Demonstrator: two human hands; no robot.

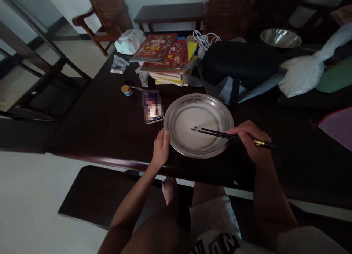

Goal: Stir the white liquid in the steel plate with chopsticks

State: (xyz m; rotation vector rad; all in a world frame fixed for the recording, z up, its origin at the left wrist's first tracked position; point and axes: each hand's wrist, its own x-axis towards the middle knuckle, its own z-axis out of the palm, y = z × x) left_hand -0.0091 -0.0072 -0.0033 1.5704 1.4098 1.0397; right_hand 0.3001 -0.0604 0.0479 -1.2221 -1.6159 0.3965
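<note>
A round metal plate (176,103) lies on the dark wooden table (104,129), close to its near edge. My left hand (161,148) grips the plate's left rim. My right hand (251,139) holds a pair of dark chopsticks (217,133) with gold ends. The chopsticks lie nearly flat over the plate, with their tips above its middle. The plate's surface looks bare.
A phone (152,106) lies just left of the plate, a small jar (127,90) farther left. Behind are stacked books (165,54), a dark bag (239,65), white plastic bags (301,76), a steel bowl (280,37). A dark bench (99,195) stands under the table edge.
</note>
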